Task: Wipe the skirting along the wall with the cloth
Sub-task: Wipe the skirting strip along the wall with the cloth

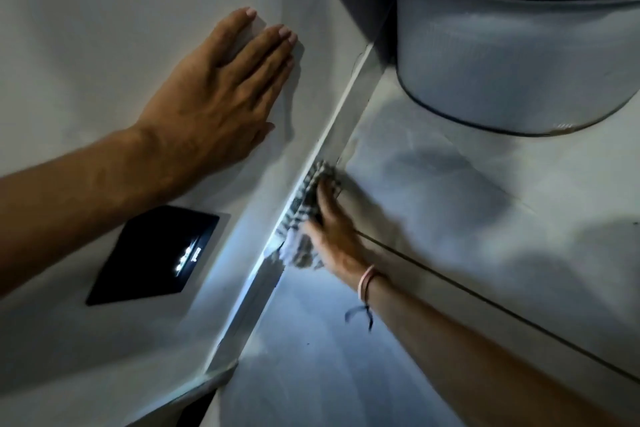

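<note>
Right hand [334,229] pressing cloth [304,215] on skirting [332,128], bucket [512,55] beyond

A: Item: left hand [211,104]?
B: Bare forearm, no sleeve, short pale-polished nails.
A: Item: right hand [332,229]?
B: Bare forearm; pink band [366,282] at wrist, dark thread [360,314] tied beside it, loose ends.

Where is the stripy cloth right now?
In the head view, the cloth is pressed against the skirting by the right hand, near the picture's middle, below the big drum.
</note>
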### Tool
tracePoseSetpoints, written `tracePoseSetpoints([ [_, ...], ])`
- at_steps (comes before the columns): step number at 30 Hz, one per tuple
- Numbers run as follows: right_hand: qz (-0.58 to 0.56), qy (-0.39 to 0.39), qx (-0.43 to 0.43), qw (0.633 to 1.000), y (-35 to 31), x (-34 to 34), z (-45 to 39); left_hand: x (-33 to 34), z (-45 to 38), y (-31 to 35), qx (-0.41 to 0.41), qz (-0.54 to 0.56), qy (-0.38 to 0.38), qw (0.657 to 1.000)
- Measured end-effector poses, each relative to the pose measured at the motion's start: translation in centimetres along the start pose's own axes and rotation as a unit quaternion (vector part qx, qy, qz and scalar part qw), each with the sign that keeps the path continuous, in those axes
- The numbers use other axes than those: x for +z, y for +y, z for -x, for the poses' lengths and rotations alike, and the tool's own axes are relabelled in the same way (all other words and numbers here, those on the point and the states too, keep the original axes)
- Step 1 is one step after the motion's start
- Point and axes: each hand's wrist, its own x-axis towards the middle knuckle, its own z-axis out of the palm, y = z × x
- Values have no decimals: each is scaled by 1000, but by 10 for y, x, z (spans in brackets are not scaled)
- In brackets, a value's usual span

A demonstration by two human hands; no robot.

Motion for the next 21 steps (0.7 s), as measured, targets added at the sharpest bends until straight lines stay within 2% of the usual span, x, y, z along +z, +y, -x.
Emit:
tracePoseSetpoints([
  [2,10,-10,-6,1000,1,1,1,2,5,1,2,2,9,1000],
  [4,-6,21,-12,1000,-13,-28,-44,9,18,0,-4,22,41,999],
  [7,32,79,-15,996,-51,-99,-121,27,44,-2,-50,122,135,982],
  [10,5,117,1,993,-70,-122,-141,37,65,0,-73,220,147,962],
  [13,35,104,-34,993,-47,-58,-90,37,75,-2,-74,217,170,958],
  [18,-10,13,12,1000,34,100,85,35,72,-1,-66,164,167,970],
  [21,-27,-56,34,997,36,110,103,35,79,-1,-77,179,179,964],
])
